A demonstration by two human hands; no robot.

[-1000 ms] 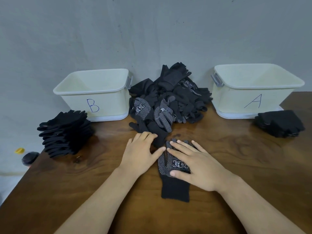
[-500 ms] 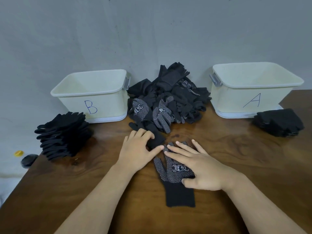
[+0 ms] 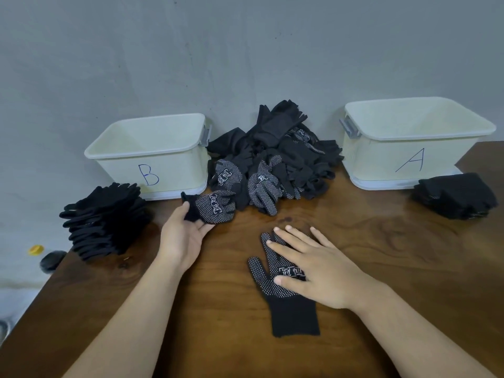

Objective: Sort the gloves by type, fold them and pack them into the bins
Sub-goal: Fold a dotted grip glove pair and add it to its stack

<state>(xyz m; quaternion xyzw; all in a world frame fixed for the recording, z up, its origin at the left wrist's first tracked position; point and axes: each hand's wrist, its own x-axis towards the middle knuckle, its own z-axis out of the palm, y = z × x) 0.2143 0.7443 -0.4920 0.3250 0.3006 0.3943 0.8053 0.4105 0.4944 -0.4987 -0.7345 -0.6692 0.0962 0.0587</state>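
A black glove with white dots (image 3: 283, 296) lies flat on the wooden table, cuff toward me. My right hand (image 3: 313, 264) presses on it with straight fingers. My left hand (image 3: 181, 233) grips a second dotted glove (image 3: 215, 207) by its cuff at the left edge of the loose glove pile (image 3: 272, 156). The pile sits between white bin B (image 3: 152, 156) on the left and white bin A (image 3: 409, 143) on the right. Both bins look empty.
A stack of plain black gloves (image 3: 106, 219) sits left of bin B near the table's left edge. A stack of folded dark gloves (image 3: 455, 196) lies in front of bin A. A grey wall stands behind. A yellow cap (image 3: 36, 249) lies on the floor.
My left hand left the flat glove, reached to the pile and took hold of another dotted glove, pulling it leftward. My right hand stayed pressing on the flat glove.
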